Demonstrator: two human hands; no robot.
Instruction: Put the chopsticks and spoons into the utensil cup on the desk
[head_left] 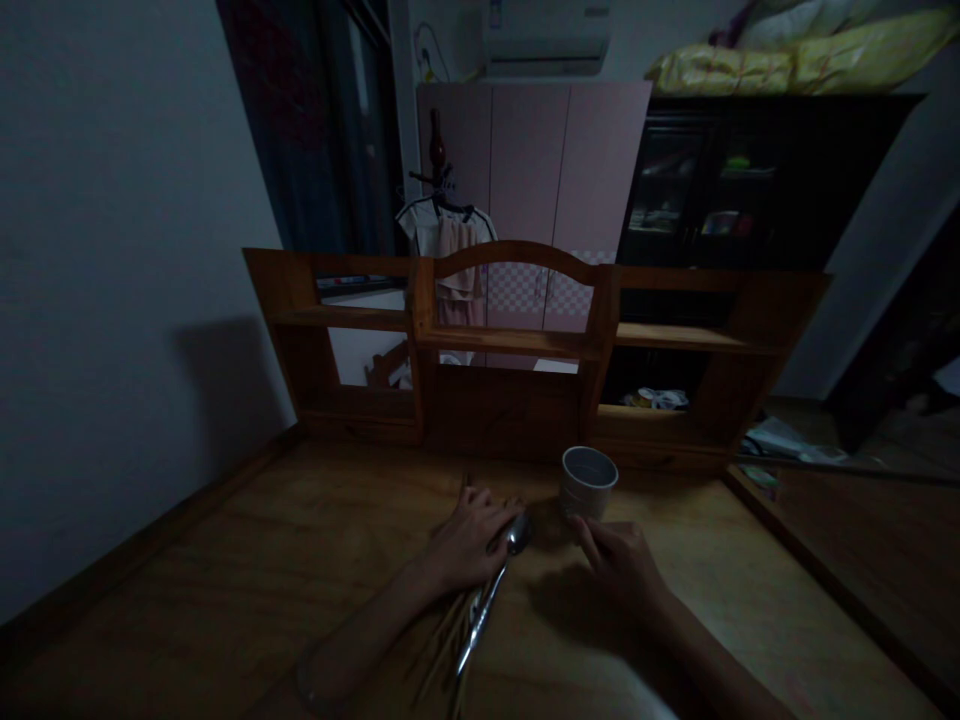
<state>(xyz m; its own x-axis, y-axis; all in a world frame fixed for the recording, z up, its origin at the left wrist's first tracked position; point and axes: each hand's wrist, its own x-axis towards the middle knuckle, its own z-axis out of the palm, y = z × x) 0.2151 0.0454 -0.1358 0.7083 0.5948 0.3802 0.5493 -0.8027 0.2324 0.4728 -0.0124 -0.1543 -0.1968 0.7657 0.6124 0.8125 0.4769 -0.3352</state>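
My left hand [469, 540] rests on the wooden table [247, 590], fingers closed around the bowl end of a metal spoon [491, 590] whose handle points back towards me. Under the spoon lie several thin sticks [439, 650], perhaps chopsticks. My right hand [619, 560] sits just to the right, fingers curled, touching the base of a grey cup [587, 483] that stands upright on the table. Whether the right hand grips the cup is hard to tell in the dim light.
A low wooden shelf unit [517, 345] runs along the table's far edge. The wall is close on the left. Behind stand a pink wardrobe [559, 190], hanging clothes [450, 250] and a dark glass cabinet [712, 190].
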